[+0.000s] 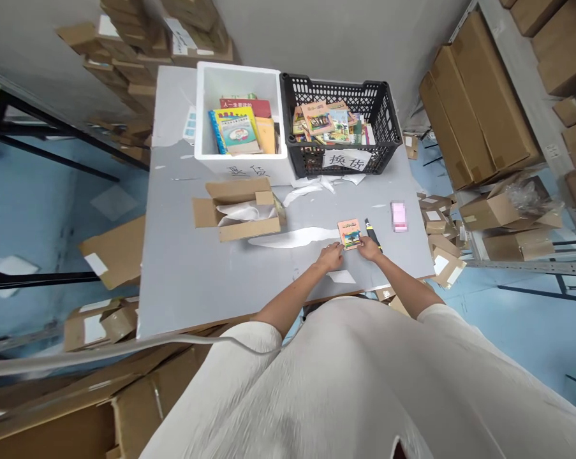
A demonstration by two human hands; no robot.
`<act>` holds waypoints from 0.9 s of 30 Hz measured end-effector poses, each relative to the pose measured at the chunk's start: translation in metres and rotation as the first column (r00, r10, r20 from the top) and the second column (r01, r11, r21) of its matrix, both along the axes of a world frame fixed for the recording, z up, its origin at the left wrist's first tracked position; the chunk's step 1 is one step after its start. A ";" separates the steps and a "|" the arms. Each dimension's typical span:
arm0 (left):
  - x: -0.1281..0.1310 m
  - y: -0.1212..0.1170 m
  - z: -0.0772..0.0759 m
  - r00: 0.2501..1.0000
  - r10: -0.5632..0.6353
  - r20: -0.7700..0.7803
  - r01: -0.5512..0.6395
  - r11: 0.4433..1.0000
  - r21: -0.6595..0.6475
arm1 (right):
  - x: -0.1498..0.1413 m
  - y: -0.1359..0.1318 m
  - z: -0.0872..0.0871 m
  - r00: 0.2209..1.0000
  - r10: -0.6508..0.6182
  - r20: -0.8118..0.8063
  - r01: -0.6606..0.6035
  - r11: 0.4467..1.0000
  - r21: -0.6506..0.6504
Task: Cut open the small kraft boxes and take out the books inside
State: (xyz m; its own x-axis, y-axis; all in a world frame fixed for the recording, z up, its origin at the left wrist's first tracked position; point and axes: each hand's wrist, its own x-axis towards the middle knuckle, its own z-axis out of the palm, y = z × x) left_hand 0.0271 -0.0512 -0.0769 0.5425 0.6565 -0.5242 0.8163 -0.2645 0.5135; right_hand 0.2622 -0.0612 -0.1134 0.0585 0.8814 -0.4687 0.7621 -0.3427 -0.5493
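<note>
A small orange picture book (pixel 349 233) lies on the grey table near its front edge, a landscape drawing on its cover. My right hand (pixel 368 248) grips its lower right edge between thumb and fingers. At the lower left corner, my left hand (pixel 332 255) has its fingers closed against the book; its grip is partly hidden by the hand itself. Just right of the book, beside my right hand, lies a black and yellow utility knife (pixel 372 234). A pink-screened phone (pixel 399 217) rests farther right.
At the back stand a white foam box (pixel 242 167) and a black plastic crate (pixel 388 137), both holding several books. An opened cardboard box (pixel 249 229) with white paper inside sits left of centre. Torn paper patches mark the grey table (pixel 187 268). Shelves of cartons (pixel 483 108) flank the right.
</note>
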 end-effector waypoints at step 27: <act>-0.002 -0.019 -0.029 0.994 0.105 -0.020 -0.106 0.990 -0.095 | -0.036 0.003 -0.008 0.827 -0.399 -0.395 0.329 0.915 -0.236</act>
